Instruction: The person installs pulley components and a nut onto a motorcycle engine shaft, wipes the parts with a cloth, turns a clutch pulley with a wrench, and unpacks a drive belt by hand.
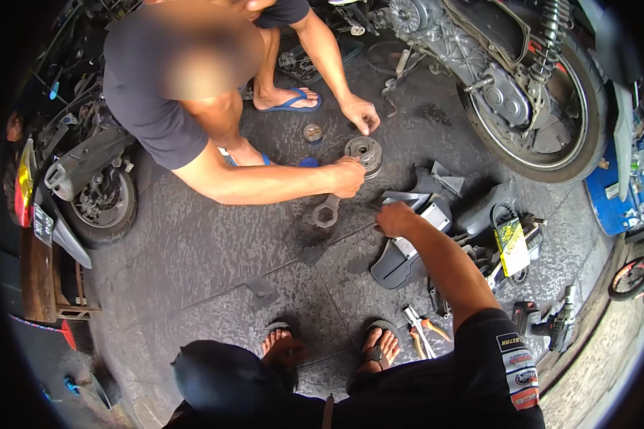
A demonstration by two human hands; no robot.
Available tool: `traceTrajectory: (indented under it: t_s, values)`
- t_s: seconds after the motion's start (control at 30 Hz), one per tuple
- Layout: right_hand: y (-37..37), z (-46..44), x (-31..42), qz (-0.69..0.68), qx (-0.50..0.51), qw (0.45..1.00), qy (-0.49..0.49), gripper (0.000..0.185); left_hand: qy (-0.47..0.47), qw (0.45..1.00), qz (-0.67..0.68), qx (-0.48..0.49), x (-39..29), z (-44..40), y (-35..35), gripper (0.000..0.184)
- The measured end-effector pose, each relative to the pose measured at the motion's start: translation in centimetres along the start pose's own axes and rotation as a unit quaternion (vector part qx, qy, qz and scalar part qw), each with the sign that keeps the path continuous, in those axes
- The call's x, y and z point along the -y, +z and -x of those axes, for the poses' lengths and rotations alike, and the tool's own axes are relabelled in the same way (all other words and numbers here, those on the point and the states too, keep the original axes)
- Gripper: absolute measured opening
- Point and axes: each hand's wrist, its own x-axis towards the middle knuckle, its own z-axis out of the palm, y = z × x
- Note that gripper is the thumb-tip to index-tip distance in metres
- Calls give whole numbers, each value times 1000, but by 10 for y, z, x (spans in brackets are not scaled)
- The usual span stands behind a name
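My right hand [396,219] reaches forward to the upper left edge of a dark engine cover [399,263]; its fingers are curled together, and what they hold, if anything, is hidden. Low in the view, my left hand [288,352] hangs in shadow beside my left foot, its fingers too dark to make out. Across from me, a co-worker's one hand [348,176] grips the side of a round metal clutch part [366,154]. The co-worker's other hand [360,114] is just above that part. A large ring wrench [326,211] lies below it on the floor.
A motorcycle rear wheel [583,129] stands at upper right, another wheel [118,207] at left. Right of my hand lie a yellow belt package [511,247] and loose parts. Pliers [428,330] and a power drill [564,322] lie lower right. A small open tin [313,133] sits near the co-worker's feet.
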Motion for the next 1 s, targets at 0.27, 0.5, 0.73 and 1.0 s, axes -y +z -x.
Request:
traceTrajectory:
  t_s: [0.27, 0.5, 0.73, 1.0]
  values:
    - [0, 70, -12, -15, 42, 987, 152, 41, 221, 964, 29, 146, 81, 0, 28, 20]
    - [1, 168, 14, -52, 93, 945, 310, 42, 268, 962, -1, 48, 85, 8, 30, 20]
    - [21, 263, 55, -43, 202, 902, 379, 45, 273, 958, 13, 84, 69, 3, 11, 20]
    - [30, 223, 67, -109, 83, 907, 398, 44, 266, 960, -7, 92, 68, 4, 16, 21]
